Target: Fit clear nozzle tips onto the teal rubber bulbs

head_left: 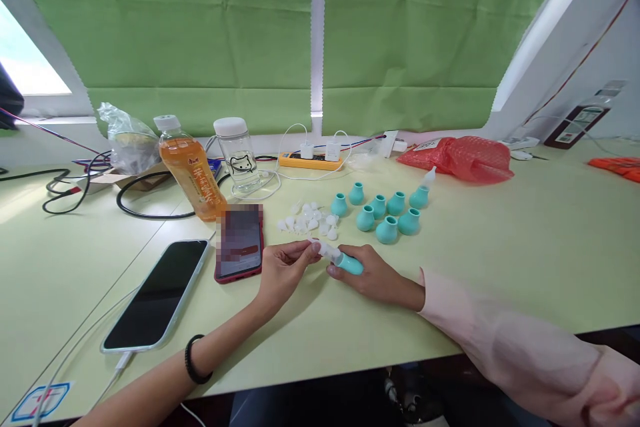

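My right hand (373,275) is closed round a teal squeeze bulb (350,264), tilted with its neck toward the left. A translucent white nozzle (327,251) sticks out of that neck, and the fingertips of my left hand (286,268) pinch its far end. Just beyond my hands lies a loose pile of small white translucent plastic pieces (313,219). Several more teal bulbs (387,230) stand upright to the right of the pile, mostly with open necks. The one at the far right of the group (419,197) has a white tip in its neck.
Two phones, one black-screened (157,297) and one red-cased (240,243), lie left of my hands. Behind them stand a tilted orange drink bottle (193,177) and a clear white-lidded bottle (237,157). A yellow power strip (310,160) and red bubble-wrap bag (460,159) lie farther back.
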